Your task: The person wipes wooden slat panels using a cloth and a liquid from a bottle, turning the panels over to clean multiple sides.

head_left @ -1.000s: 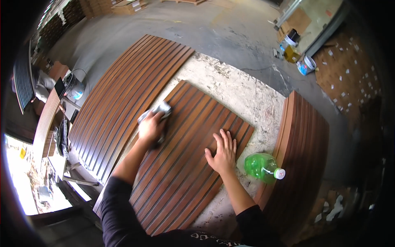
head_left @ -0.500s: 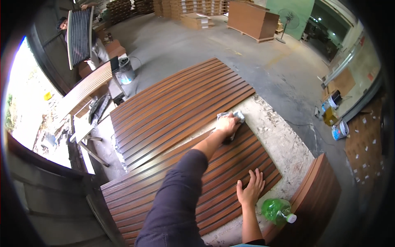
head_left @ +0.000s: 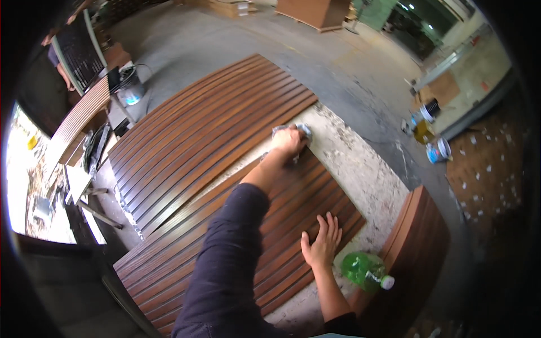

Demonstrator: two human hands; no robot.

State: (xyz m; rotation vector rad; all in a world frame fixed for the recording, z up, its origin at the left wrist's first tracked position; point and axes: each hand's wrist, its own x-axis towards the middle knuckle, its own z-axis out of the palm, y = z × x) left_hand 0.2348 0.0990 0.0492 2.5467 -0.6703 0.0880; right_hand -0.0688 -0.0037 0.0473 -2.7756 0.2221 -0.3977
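My left hand (head_left: 288,141) is closed on a crumpled greyish rag (head_left: 304,130), at the far edge of the nearer brown grooved wooden panel (head_left: 225,225), by the gap between two panels. My right hand (head_left: 324,239) lies open on the nearer panel's right part, fingers spread, palm down. Beyond the gap is a second brown grooved panel (head_left: 214,124). A green transparent bottle (head_left: 360,271) with a white cap lies on its side close to my right forearm. Both panels rest on a pale, stained tabletop (head_left: 352,163).
A stack of brown boards (head_left: 414,236) stands at the right of the table. Buckets (head_left: 438,151) stand on the floor farther right. Back left, a person (head_left: 56,59) stands by a dark slatted panel (head_left: 79,53), near a black bucket (head_left: 131,87) and a trestle with a lighter panel (head_left: 84,112).
The whole view has shifted, so the table appears farther left and higher. My left hand is still on the rag at the panel's edge, and the right hand stays flat. The person has lowered the slatted panel.
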